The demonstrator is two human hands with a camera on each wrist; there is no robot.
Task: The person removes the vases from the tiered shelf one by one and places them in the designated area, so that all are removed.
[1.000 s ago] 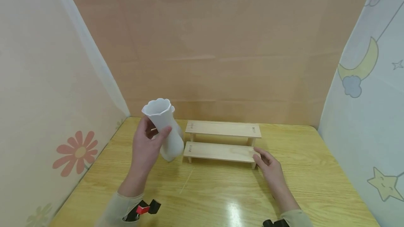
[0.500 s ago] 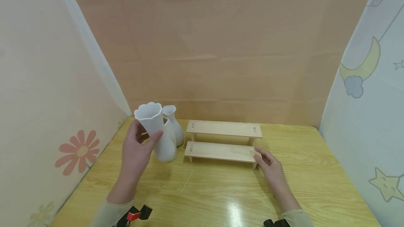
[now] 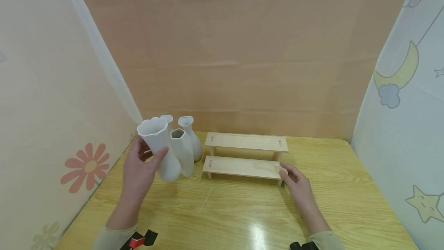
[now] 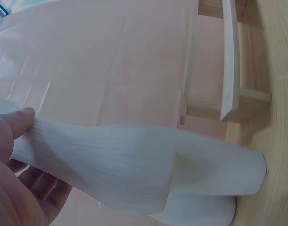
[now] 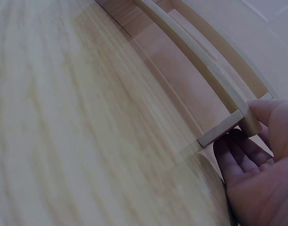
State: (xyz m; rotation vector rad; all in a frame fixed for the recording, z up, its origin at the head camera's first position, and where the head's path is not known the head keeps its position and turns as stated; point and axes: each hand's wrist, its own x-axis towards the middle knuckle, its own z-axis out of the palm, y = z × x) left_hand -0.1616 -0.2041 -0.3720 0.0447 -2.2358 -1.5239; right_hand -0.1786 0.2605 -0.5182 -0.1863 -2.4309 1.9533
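Observation:
My left hand (image 3: 140, 165) grips a white vase (image 3: 169, 167) with a scalloped rim, thumb on one side and fingers round the other. The vase tilts, its mouth leaning left, and in the left wrist view its base overlaps another vase (image 4: 219, 165). Close behind it stand an angular white vase (image 3: 185, 155), a round-bellied one (image 3: 195, 146) and a third, mostly hidden one (image 3: 168, 118). My right hand (image 3: 297, 182) holds the right end of the lower wooden shelf (image 3: 243, 167), its thumb by the board's end and its fingers curled beneath, near the leg (image 5: 221, 128).
Behind the lower shelf stands a taller wooden shelf (image 3: 246, 142). Both rest on a wood-grain table (image 3: 229, 211). A brown backdrop (image 3: 243, 68) rises at the back, with patterned cloth (image 3: 388, 146) on the right and a flowered cloth (image 3: 69, 107) on the left.
My left hand has moved left and slightly down with the scalloped vase, so the vases behind it have come into view. My right hand has stayed at the shelf's end.

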